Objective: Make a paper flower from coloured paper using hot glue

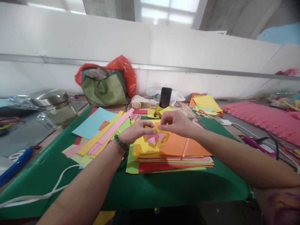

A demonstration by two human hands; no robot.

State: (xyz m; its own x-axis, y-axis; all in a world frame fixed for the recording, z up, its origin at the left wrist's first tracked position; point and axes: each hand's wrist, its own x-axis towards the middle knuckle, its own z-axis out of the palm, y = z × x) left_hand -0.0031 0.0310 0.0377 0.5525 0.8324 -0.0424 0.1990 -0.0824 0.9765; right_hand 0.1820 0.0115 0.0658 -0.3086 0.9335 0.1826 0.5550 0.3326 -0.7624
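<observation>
Between my two hands is a small paper flower (153, 139) with yellow and pink folded petals, raised over a stack of coloured paper (175, 159). My left hand (138, 132) pinches its left side, thumb and fingers pressed together. At its upper right edge, my right hand (177, 123) is closed in a pinch on a yellow petal; the fingertips partly hide the contact. Orange and yellow sheets top the stack, and a thin clear stick (186, 147) lies on the orange one. A bracelet of dark green beads (120, 142) circles my left wrist.
Left of the stack lie pink and yellow paper strips (110, 132) and a light blue sheet (95, 122). A glass jug (56, 107) stands at left, a green bag (104, 87) behind. A phone (165, 97) stands upright at the back. A white cable (47, 195) crosses the green tabletop (131, 193).
</observation>
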